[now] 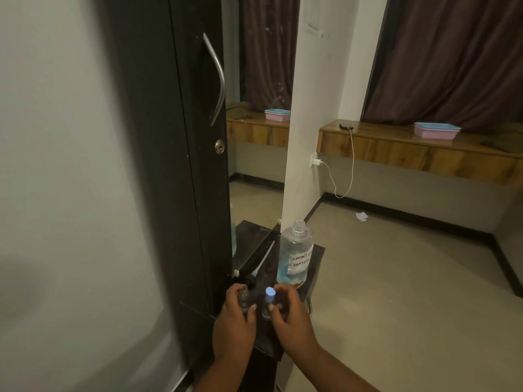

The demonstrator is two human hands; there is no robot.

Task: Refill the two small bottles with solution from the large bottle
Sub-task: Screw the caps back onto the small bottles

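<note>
A large clear bottle [295, 254] with blue liquid and a handwritten white label stands uncapped on a narrow dark shelf [316, 258]. In front of it stand two small bottles. My left hand [235, 321] wraps around the left small bottle [242, 297], which looks clear and has no cap on it. My right hand [288, 314] grips the right small bottle [267, 304], whose pale blue cap faces up. Both small bottles are partly hidden by my fingers.
A dark wardrobe door [181, 154] with a metal handle stands at the left, a mirror beside it. A thin white-tipped stick [261, 260] lies on the shelf behind the small bottles. A wooden ledge [418, 148] with a pink tray and charging phone runs along the far wall.
</note>
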